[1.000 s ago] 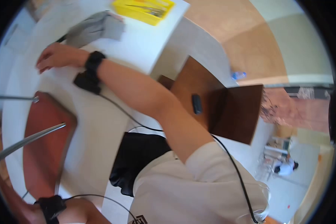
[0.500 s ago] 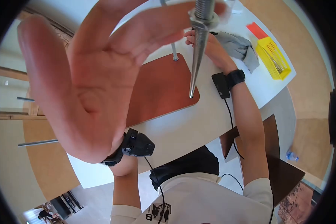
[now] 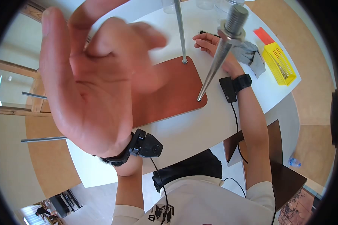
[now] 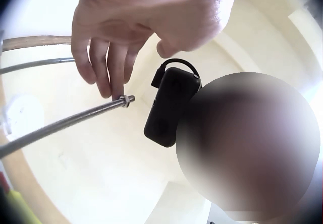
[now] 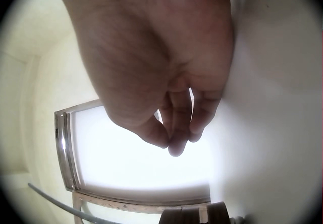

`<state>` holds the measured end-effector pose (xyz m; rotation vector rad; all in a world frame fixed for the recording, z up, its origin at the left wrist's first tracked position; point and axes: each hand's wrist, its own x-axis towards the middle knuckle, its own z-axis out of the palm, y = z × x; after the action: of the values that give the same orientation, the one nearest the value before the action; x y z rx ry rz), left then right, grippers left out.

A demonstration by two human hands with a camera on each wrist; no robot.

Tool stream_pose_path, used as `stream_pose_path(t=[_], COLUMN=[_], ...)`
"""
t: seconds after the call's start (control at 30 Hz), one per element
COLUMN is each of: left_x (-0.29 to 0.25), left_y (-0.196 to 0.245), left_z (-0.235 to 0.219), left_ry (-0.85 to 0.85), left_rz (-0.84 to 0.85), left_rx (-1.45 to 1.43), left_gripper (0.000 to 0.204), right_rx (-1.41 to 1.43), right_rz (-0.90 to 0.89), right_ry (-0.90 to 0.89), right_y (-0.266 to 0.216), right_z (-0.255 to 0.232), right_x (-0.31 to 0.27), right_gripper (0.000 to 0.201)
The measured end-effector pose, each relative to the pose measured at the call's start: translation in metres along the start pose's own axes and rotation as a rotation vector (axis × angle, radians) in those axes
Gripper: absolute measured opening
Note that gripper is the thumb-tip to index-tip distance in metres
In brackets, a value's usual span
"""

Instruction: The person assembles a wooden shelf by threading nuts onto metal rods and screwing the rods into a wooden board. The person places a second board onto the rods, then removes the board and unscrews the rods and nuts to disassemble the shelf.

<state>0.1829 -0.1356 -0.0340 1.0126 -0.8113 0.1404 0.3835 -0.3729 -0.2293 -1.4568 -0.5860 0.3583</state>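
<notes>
A reddish-brown board (image 3: pixel 169 93) lies on the white table (image 3: pixel 176 138) with metal rods standing up from it. The nearest rod (image 3: pixel 215 69) rises toward the head camera and carries a nut (image 3: pixel 232 33) below its threaded top. My left hand (image 3: pixel 97 82) is raised over the board, palm showing, fingers partly bent and blurred, holding nothing. In the left wrist view, its fingertips (image 4: pixel 117 90) hang right by a nut (image 4: pixel 125 101) at a rod's end. My right hand (image 3: pixel 214 47) lies beyond the board, its fingers loosely curled around nothing.
A grey cloth (image 3: pixel 248 56), a red item (image 3: pixel 263 35) and a yellow basket (image 3: pixel 269 60) with metal pieces are at the right. Clear containers (image 3: pixel 204 3) stand at the back. Further rods (image 3: pixel 33 95) stick out at the left. A brown chair (image 3: pixel 289 180) is beside me.
The head view has turned, bringing the raised left hand and whole board into sight. Over the last half second, the left fingers drew leftward from the near rod's top. The right hand barely moved.
</notes>
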Motion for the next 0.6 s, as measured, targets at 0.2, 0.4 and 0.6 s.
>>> stream_pose_path(t=[0.2, 0.4, 0.6], left_x=[-0.008, 0.006, 0.002], left_y=[-0.002, -0.012, -0.007], left_z=[0.035, 0.064, 0.034], left_ry=[0.106, 0.375, 0.030], left_rz=[0.010, -0.025, -0.068], left_rx=[0.143, 0.237, 0.262], left_gripper=[0.066, 0.070, 0.079], right_rx=[0.002, -0.052, -0.048], right_rz=[0.017, 0.029, 0.038], right_ry=[0.005, 0.022, 0.079], right_y=[-0.007, -0.010, -0.026], right_z=[0.004, 0.002, 0.011], right_x=[-0.004, -0.004, -0.016], right_gripper=[0.028, 0.029, 0.029])
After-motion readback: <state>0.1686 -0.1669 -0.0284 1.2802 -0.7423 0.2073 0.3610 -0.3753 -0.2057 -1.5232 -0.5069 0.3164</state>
